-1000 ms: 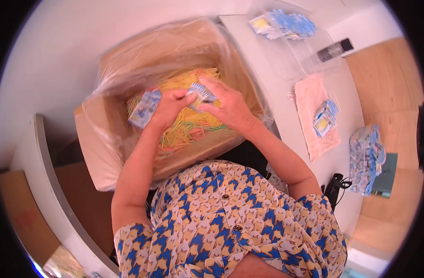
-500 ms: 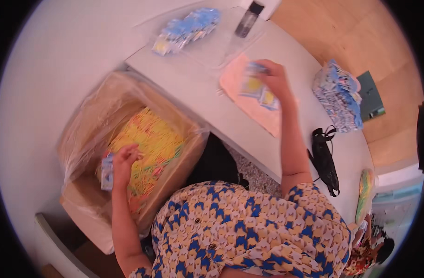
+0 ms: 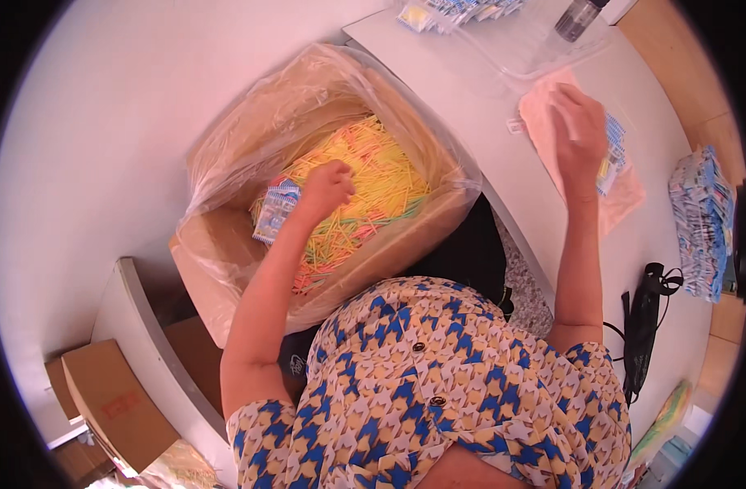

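Your left hand (image 3: 328, 191) is over the box, fingers curled in loosely above the thin sticks (image 3: 377, 167), mostly yellow with some pink and green. Can't tell if it pinches anything. Box packets (image 3: 275, 213) lie just left of that wrist, on the sticks, inside the cardboard box (image 3: 200, 281) with its clear liner (image 3: 308, 69).

Your right hand (image 3: 581, 126) is over the pink cloth (image 3: 538, 104) on the white table (image 3: 438, 65), fingers bent, slightly blurred. Cloth packets (image 3: 612, 159) sit along its outer side, partly hidden; can't tell whether you're touching them or gripping anything.

Handling, my read: packets look like light, flat, shiny film. Expect slippery faces, loose sheets sliding over each other. Pinch near the crimped edge, thumb on one face, fingertips behind; square a bunch by its sides and don't squeeze the middle. Sticks look light, thin, probably bendy or snappable. Take a few mid-length with a soft pinch; they're tangled, so lift gently. Liner is thin and baggy, so keep your fingers clear of its folds.
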A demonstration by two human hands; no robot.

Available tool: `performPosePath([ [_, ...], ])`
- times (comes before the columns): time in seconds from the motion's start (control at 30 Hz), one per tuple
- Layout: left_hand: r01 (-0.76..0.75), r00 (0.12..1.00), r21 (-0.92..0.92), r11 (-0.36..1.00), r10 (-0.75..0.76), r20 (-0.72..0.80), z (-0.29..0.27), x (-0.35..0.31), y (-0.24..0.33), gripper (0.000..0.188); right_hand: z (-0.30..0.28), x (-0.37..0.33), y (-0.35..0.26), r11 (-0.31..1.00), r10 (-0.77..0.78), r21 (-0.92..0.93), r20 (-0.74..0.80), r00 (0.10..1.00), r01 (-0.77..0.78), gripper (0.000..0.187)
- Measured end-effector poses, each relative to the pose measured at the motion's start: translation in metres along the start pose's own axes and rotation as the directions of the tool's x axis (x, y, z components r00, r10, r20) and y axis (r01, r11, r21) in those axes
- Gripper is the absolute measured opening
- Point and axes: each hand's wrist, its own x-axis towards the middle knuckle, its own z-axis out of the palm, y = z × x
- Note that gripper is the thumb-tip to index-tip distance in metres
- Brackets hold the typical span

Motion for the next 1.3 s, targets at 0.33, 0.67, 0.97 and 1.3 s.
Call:
performPosePath([
  [0.33, 0.170, 0.948, 0.855, 0.491, 0.157, -0.278, -0.059, -0.020, -0.023, 0.037, 0.062, -0.033, -0.098, 0.815, -0.168, 0.578, 0.296, 0.940, -0.037, 0.019],
  [0.67, 0.496, 0.835, 0.695, 0.520, -0.067, -0.546, -0.080, -0.051, -0.054, 0.071, 0.078, -0.042, -0.105, 0.821, -0.152, 0.565, 0.363, 0.920, -0.087, 0.015],
  [0.97, 0.441, 0.746, 0.722, 0.533, 0.230, -0.625, -0.090, -0.050, -0.063, 0.012, 0.079, -0.040, -0.108, 0.859, -0.113, 0.503, 0.366, 0.924, -0.095, 0.011],
  [1.3, 0.437, 0.763, 0.615, 0.656, 0.092, -0.640, -0.092, -0.050, -0.047, 0.013, 0.079, -0.044, -0.106, 0.853, -0.115, 0.510, 0.386, 0.915, -0.108, 0.014],
])
